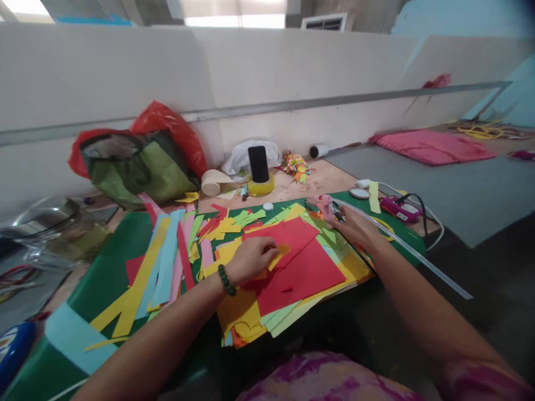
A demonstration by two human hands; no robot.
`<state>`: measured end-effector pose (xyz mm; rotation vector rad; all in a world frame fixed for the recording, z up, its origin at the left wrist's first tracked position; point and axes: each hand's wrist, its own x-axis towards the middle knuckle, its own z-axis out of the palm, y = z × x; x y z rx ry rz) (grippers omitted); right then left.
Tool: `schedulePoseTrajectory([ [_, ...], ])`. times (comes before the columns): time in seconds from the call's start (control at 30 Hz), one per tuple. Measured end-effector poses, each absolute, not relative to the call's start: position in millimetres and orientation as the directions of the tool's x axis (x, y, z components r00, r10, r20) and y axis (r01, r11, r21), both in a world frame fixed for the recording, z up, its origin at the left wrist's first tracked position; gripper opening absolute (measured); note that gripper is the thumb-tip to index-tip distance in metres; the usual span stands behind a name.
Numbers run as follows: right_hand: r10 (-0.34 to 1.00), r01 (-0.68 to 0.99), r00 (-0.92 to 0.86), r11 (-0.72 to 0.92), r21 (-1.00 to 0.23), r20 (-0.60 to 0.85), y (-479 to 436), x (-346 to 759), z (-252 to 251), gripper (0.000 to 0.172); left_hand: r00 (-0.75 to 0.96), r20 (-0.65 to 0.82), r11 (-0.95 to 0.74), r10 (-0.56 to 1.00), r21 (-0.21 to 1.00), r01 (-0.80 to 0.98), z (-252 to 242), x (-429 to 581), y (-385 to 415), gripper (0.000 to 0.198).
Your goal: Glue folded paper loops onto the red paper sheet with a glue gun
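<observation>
My left hand [253, 260], with a green bead bracelet [226, 280] at the wrist, pinches a small yellow paper piece [284, 254] just above red paper sheets [303, 273]. These lie on a stack of yellow and green sheets [288, 317]. At the far right corner of the stack, my right hand [353, 224] is wrapped round a pink glue gun [321, 204]. A long clear glue stick [422, 259] runs back from the gun past my forearm. Cut yellow and red paper bits [225, 225] lie beyond my left hand.
Coloured paper strips [161, 262] lie left on the green surface [102, 278]. Behind stand a green bag [144, 172], a phone [258, 164] on a yellow tape roll [261, 185] and a paper rosette [297, 167]. A magenta device [401, 209] with a cable sits right.
</observation>
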<state>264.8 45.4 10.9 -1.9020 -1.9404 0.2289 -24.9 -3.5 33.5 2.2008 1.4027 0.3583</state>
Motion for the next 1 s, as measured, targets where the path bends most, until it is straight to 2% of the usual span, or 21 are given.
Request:
schedulePoseTrajectory([
  [0.1, 0.999, 0.823, -0.013, 0.028, -0.568, 0.031, 64, 256, 13, 0.027, 0.394, -0.159, -0.248, 0.906, 0.555, 0.794, 19, -16, -1, 0.016],
  [0.2, 0.998, 0.8, 0.059, -0.057, -0.597, -0.017, 76, 248, 16, 0.014, 0.327, -0.184, -0.173, 0.927, 0.562, 0.808, 13, -16, 5, 0.016],
  [0.37, 0.977, 0.831, 0.139, -0.025, -0.556, 0.164, 76, 264, 37, 0.015, 0.316, -0.219, -0.171, 0.923, 0.501, 0.848, 19, -16, 5, 0.011],
  [0.47, 0.966, 0.841, 0.073, 0.075, -0.536, 0.25, 57, 273, 54, 0.026, 0.333, -0.252, -0.162, 0.909, 0.522, 0.837, 22, -17, 5, 0.012],
  [0.63, 0.983, 0.793, -0.184, 0.136, -0.594, -0.021, 7, 254, 67, 0.047, 0.436, -0.255, -0.21, 0.863, 0.604, 0.769, 17, -24, 13, 0.018],
  [0.73, 0.95, 0.815, -0.278, 0.155, -0.559, -0.142, -12, 237, 68, 0.053, 0.471, -0.244, -0.242, 0.848, 0.612, 0.753, 13, -27, 17, 0.021],
  [0.87, 0.893, 0.831, -0.394, 0.245, -0.5, -0.217, -17, 224, 66, 0.053, 0.492, -0.228, -0.281, 0.84, 0.593, 0.755, 11, -28, 17, 0.023],
  [1.0, 0.87, 0.826, -0.441, 0.296, -0.48, -0.222, -13, 220, 62, 0.05, 0.517, -0.218, -0.309, 0.827, 0.592, 0.744, 12, -28, 15, 0.026],
])
